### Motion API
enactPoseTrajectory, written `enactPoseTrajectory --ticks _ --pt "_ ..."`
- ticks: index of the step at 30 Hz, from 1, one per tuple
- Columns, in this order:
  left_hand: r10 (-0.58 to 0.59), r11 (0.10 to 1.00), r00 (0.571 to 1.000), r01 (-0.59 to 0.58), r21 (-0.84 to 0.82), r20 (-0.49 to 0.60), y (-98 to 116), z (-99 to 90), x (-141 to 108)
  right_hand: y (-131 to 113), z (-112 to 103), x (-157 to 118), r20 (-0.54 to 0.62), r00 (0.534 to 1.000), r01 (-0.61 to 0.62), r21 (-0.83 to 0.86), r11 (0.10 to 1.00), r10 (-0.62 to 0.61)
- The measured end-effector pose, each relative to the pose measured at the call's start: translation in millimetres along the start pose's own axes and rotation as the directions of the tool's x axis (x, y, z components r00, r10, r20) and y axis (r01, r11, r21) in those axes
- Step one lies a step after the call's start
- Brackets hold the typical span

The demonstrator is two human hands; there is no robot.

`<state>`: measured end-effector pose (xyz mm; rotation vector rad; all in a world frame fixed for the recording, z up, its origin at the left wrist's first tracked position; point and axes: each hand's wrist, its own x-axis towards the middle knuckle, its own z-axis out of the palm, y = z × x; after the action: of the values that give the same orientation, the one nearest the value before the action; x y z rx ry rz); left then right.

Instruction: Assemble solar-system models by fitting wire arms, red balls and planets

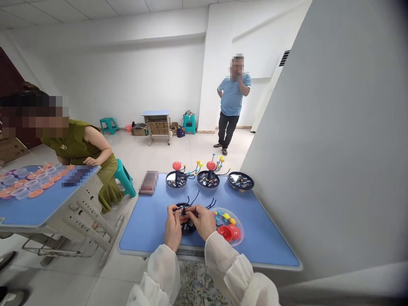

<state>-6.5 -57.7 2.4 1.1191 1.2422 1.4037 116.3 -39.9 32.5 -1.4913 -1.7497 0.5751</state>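
Low over a round black base (188,228) with a printed inner disc, my two hands meet with their fingers pinched. My left hand (173,227) and my right hand (204,222) are both closed on a black model part with thin curved rods (195,197), which stick up beyond the fingertips. The fingers hide where the rods join. Just right of my right hand lies a clear plastic tray (239,241). It holds red half-balls (233,231), a yellow ringed planet (226,216) and several small coloured balls.
Along the blue table's (267,238) far edge stand two planet models (177,180) (208,180) and a round black base (241,181). A blurred brown object (148,182) lies at the far left corner. One person sits at the left table (60,204); another stands (234,97) beyond.
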Motion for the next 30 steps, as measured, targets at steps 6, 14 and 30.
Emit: enactPoseTrajectory --ticks 6,14,30 --pt "0.033 0.998 0.999 -0.035 -0.058 -0.028 2.2 2.5 -0.6 -1.1 -5.2 4.5 -0.156 0.985 -0.004 0.422 0.907 0.077" --pt "0.123 0.984 0.992 -0.122 0.132 -0.005 12.5 -3.2 9.8 6.6 -20.3 -4.6 -0.101 0.988 -0.037 0.570 0.821 0.115" --pt "0.146 0.974 0.989 -0.146 0.172 0.012 4.3 -2.4 14.1 13.9 -16.4 -13.4 -0.091 0.993 -0.019 0.499 0.866 0.074"
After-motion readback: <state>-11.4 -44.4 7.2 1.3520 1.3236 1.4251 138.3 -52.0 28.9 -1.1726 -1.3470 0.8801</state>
